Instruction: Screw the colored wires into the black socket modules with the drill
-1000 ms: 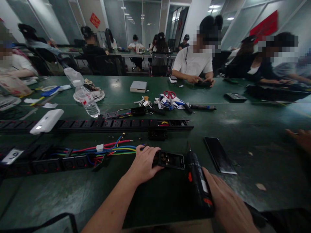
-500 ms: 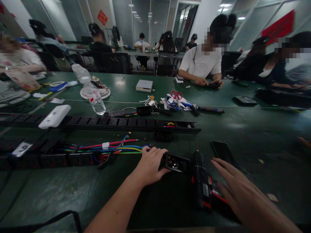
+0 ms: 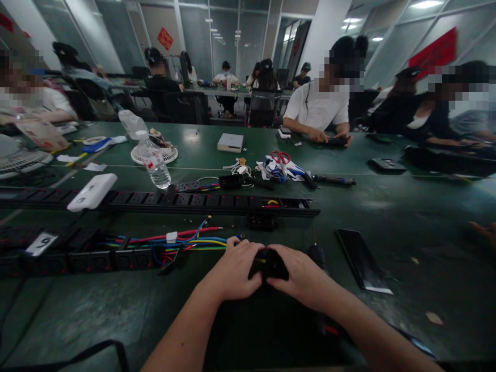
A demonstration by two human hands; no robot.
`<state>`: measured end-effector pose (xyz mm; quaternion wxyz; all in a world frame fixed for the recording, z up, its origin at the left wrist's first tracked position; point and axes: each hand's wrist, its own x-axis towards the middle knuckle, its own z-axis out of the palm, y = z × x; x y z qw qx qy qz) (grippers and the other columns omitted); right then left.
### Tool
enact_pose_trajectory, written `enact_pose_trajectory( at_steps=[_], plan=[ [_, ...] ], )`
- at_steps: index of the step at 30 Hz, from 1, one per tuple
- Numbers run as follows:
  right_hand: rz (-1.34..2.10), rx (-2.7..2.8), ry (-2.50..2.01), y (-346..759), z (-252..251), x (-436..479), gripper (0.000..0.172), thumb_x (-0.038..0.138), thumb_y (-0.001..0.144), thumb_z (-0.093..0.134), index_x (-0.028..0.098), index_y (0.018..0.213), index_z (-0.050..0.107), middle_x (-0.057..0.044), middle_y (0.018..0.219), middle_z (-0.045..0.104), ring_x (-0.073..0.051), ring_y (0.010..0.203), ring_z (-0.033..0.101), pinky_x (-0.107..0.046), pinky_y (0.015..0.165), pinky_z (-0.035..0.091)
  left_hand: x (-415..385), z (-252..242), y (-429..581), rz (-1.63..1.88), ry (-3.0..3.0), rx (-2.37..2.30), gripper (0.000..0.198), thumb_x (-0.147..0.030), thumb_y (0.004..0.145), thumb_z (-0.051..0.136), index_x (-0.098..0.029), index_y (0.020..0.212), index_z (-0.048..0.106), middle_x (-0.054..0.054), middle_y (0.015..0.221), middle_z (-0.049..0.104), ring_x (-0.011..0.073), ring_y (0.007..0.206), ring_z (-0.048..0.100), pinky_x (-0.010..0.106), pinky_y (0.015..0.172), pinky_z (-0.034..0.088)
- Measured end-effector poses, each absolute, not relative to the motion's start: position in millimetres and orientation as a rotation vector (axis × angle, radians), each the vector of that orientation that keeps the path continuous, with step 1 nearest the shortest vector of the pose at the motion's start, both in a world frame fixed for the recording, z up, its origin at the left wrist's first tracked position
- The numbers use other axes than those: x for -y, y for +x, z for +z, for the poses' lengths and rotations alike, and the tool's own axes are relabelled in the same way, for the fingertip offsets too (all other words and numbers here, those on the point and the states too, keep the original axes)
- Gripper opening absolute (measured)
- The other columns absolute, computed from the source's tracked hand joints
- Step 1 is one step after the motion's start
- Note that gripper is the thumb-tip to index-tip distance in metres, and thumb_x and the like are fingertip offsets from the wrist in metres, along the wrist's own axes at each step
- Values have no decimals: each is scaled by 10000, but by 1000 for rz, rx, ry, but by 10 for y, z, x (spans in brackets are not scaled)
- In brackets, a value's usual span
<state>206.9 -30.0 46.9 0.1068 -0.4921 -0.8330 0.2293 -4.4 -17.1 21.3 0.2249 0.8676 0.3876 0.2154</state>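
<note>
My left hand (image 3: 237,269) is closed around one side of a small black plastic module (image 3: 276,264). On its other side, my right hand (image 3: 304,274) grips the same piece, so the fingers of both hands hide most of it. Coloured wires (image 3: 211,238) run from the open end of a black power strip (image 3: 134,257) towards my left hand. A cordless screwdriver (image 3: 318,254) lies partly hidden beneath my right forearm, its thin bit pointing away from me.
A phone (image 3: 360,258) lies to the right. Beyond my hands are a long socket strip (image 3: 194,201), a white box (image 3: 92,192), a water bottle (image 3: 157,165), red-handled scissors (image 3: 281,156) and a screwdriver (image 3: 335,180). Several people sit around the tables.
My right hand has moved left from beside the cordless screwdriver and taken hold of the black module. The module has turned, and my left hand still grips it.
</note>
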Motion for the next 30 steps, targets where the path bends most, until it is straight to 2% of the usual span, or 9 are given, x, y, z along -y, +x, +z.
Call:
enact_pose_trajectory(
  at_steps=[3, 7, 11, 14, 21, 26, 30],
  plan=[
    [668, 2416, -1450, 2060, 498, 333, 497, 198, 796, 709, 168, 1238, 483, -77, 1149, 623, -239, 1063, 592, -388, 924, 461, 149, 256, -77, 528, 2459, -1126, 159, -256, 961, 484, -237, 1087, 580, 32, 1030, 673, 216, 993, 568, 438, 963, 285],
    [667, 2386, -1433, 2013, 535, 364, 394, 177, 807, 652, 198, 1157, 473, -32, 1025, 609, -209, 955, 593, -349, 834, 449, 137, 257, -57, 541, 2455, -1195, 167, -214, 1000, 411, -226, 982, 577, 17, 948, 667, 200, 925, 551, 416, 877, 298],
    [648, 2377, -1418, 1981, 552, 398, 401, 147, 813, 625, 215, 1165, 444, -21, 1051, 585, -177, 965, 575, -313, 847, 442, 149, 252, -39, 592, 2406, -1218, 164, -207, 1005, 405, -229, 974, 564, 2, 950, 666, 188, 901, 546, 407, 858, 299],
    [555, 2404, -1444, 1954, 563, 408, 398, 135, 786, 621, 203, 1145, 464, -39, 1037, 578, -209, 966, 559, -348, 845, 434, 151, 239, -37, 585, 2396, -1229, 163, -221, 1006, 407, -224, 964, 564, 6, 935, 667, 185, 892, 551, 402, 859, 304],
    [363, 2529, -1497, 1883, 663, 377, 322, 282, 789, 664, 200, 1070, 528, -55, 970, 592, -274, 895, 559, -408, 789, 395, 141, 232, -38, 567, 2408, -1230, 163, -242, 1004, 412, -217, 949, 563, 13, 894, 650, 194, 860, 550, 399, 830, 307],
    [354, 2508, -1568, 1841, 698, 386, 321, 275, 798, 658, 207, 1066, 496, -43, 898, 589, -263, 829, 576, -381, 727, 397, 150, 245, -40, 646, 2367, -1233, 179, -225, 1009, 387, -219, 941, 553, 3, 881, 631, 192, 845, 532, 394, 815, 294],
    [417, 2482, -1580, 1889, 697, 409, 361, 265, 811, 662, 230, 1106, 457, -22, 927, 594, -229, 834, 588, -339, 708, 416, 156, 237, -45, 700, 2329, -1224, 175, -234, 1015, 387, -224, 929, 539, -12, 867, 618, 185, 845, 527, 389, 825, 293]
  ],
)
